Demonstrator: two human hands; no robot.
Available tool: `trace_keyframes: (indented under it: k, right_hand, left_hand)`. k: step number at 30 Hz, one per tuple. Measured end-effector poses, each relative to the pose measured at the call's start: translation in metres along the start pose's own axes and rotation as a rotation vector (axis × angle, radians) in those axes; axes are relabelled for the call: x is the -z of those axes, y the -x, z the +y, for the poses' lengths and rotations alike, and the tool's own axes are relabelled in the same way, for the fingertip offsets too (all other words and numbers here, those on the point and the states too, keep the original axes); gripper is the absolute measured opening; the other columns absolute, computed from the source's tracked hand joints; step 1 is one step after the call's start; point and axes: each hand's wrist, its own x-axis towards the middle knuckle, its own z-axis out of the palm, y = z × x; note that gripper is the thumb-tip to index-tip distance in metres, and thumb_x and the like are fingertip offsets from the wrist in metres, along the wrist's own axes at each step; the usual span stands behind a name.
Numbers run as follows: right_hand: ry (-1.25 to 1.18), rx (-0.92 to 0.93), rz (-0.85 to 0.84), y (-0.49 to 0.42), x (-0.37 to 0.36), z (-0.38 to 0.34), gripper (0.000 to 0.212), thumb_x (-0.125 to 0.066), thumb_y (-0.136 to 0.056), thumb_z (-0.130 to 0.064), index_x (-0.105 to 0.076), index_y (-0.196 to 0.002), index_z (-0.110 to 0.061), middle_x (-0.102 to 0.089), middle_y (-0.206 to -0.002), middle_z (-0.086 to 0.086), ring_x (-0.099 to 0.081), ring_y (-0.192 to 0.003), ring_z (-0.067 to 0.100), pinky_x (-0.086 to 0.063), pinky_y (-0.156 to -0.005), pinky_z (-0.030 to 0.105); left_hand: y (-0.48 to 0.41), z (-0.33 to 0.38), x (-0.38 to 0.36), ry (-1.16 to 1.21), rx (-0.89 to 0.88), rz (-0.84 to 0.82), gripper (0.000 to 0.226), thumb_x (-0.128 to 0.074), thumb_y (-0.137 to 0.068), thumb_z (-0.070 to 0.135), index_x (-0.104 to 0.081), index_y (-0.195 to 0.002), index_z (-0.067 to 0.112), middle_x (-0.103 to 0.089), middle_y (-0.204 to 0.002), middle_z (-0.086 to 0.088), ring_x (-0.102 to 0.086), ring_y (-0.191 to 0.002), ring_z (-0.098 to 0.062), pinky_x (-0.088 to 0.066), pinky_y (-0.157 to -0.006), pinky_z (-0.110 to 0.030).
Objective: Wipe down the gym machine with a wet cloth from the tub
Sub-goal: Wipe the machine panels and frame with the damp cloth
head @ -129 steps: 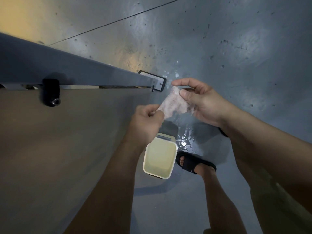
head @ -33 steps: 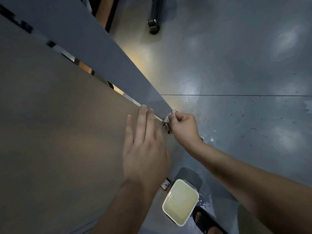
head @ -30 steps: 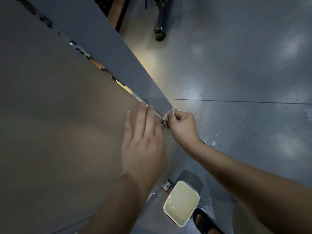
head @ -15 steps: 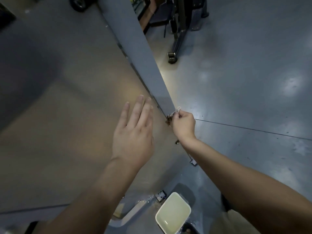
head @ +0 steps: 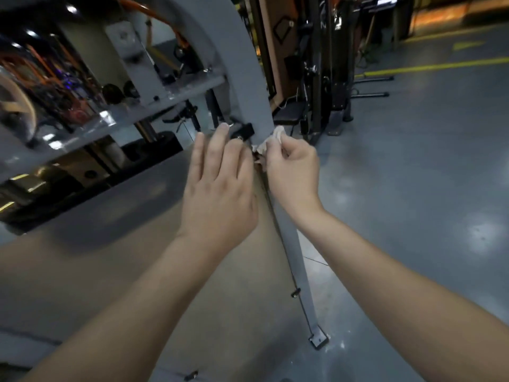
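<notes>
The gym machine's grey steel upright (head: pixel 249 86) runs from the top of the head view down to a floor bracket (head: pixel 319 340). My right hand (head: pixel 292 172) grips a bunched pale cloth (head: pixel 271 140) and presses it against the upright's right edge, about mid-height. My left hand (head: pixel 220 186) lies flat with straight fingers on the machine's tan panel (head: pixel 110 257), its fingertips near a black fitting (head: pixel 245 130) on the frame. The tub is out of view.
Other black gym machines (head: pixel 325 67) stand on the grey floor behind the upright. Yellow floor lines (head: pixel 429 66) run at the far right. A grey crossbar (head: pixel 137 111) extends left from the upright. Open grey floor (head: pixel 413 188) lies to the right.
My right hand has slid the cloth up the upright while my view tilted upward. The tub and my sandalled foot have dropped out of view. My left hand moved up the panel too.
</notes>
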Motion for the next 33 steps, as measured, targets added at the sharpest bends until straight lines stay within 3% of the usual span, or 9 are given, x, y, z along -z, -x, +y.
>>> trace_keyframes:
  k: [3, 5, 9, 14, 17, 21, 25, 29, 33]
  right_hand:
    - [0.107, 0.202, -0.021, -0.014, 0.003, -0.009, 0.033, -0.048, -0.106, -0.022, -0.064, -0.080, -0.010, -0.056, -0.068, 0.000, -0.051, -0.073, 0.011, -0.042, -0.069, 0.030]
    - [0.135, 0.318, -0.043, 0.000, 0.009, 0.002, 0.019, -0.052, -0.106, -0.012, -0.070, -0.111, -0.009, -0.046, -0.077, -0.010, -0.047, -0.075, 0.002, -0.042, -0.071, 0.018]
    - [0.254, 0.473, -0.086, 0.026, 0.011, 0.025, 0.041, -0.055, -0.103, -0.003, -0.053, -0.143, 0.006, -0.040, -0.088, 0.000, -0.035, -0.076, 0.004, -0.039, -0.075, 0.007]
    - [0.387, 0.598, -0.070, -0.017, 0.001, -0.017, 0.033, -0.047, -0.105, -0.015, -0.063, -0.127, 0.004, -0.040, -0.090, -0.001, -0.039, -0.073, 0.010, -0.049, -0.060, 0.031]
    - [0.406, 0.695, -0.146, -0.023, 0.011, -0.013, 0.038, -0.052, -0.102, -0.007, -0.058, -0.136, 0.007, -0.044, -0.093, 0.005, -0.039, -0.076, 0.010, -0.043, -0.065, 0.024]
    - [0.435, 0.744, -0.170, -0.024, 0.018, -0.002, 0.043, -0.052, -0.100, -0.003, -0.053, -0.141, 0.009, -0.052, -0.092, 0.019, -0.053, -0.076, 0.031, -0.053, -0.066, 0.043]
    - [0.411, 0.875, -0.079, -0.053, 0.007, -0.043, 0.037, -0.054, -0.099, -0.001, -0.057, -0.133, 0.013, -0.049, -0.088, 0.019, -0.042, -0.072, 0.022, -0.040, -0.061, 0.029]
    - [0.449, 0.977, -0.120, -0.068, 0.010, -0.039, 0.038, -0.051, -0.101, 0.001, -0.056, -0.138, 0.010, -0.050, -0.087, 0.019, -0.046, -0.072, 0.029, -0.042, -0.060, 0.034]
    - [0.530, 0.702, -0.323, -0.030, 0.037, 0.022, 0.054, -0.029, -0.113, -0.044, -0.066, -0.122, -0.006, -0.054, -0.095, 0.008, -0.051, -0.083, 0.024, -0.050, -0.075, 0.049]
  left_hand:
    - [-0.013, -0.008, 0.012, 0.064, 0.022, 0.113, 0.056, -0.045, -0.085, 0.018, -0.051, -0.138, -0.001, -0.045, -0.146, -0.022, -0.032, -0.145, -0.040, -0.018, -0.124, -0.055]
    - [-0.016, -0.011, 0.014, 0.075, 0.066, 0.113, 0.059, -0.043, -0.085, 0.018, -0.048, -0.140, -0.003, -0.046, -0.144, -0.023, -0.036, -0.140, -0.041, -0.025, -0.121, -0.053]
    - [-0.011, -0.017, 0.005, 0.113, 0.143, 0.064, 0.066, -0.047, -0.083, 0.019, -0.045, -0.144, -0.006, -0.051, -0.133, -0.023, -0.046, -0.122, -0.041, -0.039, -0.109, -0.048]
    - [-0.011, -0.017, 0.002, 0.167, 0.162, 0.076, 0.072, -0.053, -0.077, 0.021, -0.046, -0.144, -0.006, -0.054, -0.126, -0.018, -0.046, -0.111, -0.034, -0.041, -0.103, -0.043]
    - [-0.012, -0.014, 0.003, 0.183, 0.191, 0.084, 0.074, -0.049, -0.076, 0.025, -0.048, -0.143, -0.007, -0.055, -0.126, -0.019, -0.047, -0.113, -0.035, -0.043, -0.104, -0.044]
    - [-0.014, -0.009, 0.004, 0.214, 0.233, 0.083, 0.075, -0.048, -0.075, 0.028, -0.050, -0.141, -0.007, -0.056, -0.124, -0.018, -0.049, -0.113, -0.035, -0.042, -0.105, -0.044]
    - [-0.016, -0.008, 0.006, 0.245, 0.257, 0.077, 0.072, -0.050, -0.073, 0.027, -0.054, -0.137, -0.005, -0.057, -0.117, -0.014, -0.050, -0.107, -0.033, -0.045, -0.100, -0.044]
    - [-0.018, -0.005, 0.007, 0.250, 0.282, 0.106, 0.070, -0.047, -0.073, 0.026, -0.056, -0.135, -0.005, -0.057, -0.113, -0.013, -0.048, -0.104, -0.032, -0.045, -0.099, -0.042]
    - [-0.016, -0.001, 0.004, 0.222, 0.310, 0.120, 0.074, -0.046, -0.074, 0.029, -0.053, -0.139, -0.006, -0.058, -0.121, -0.016, -0.049, -0.110, -0.034, -0.043, -0.105, -0.043]
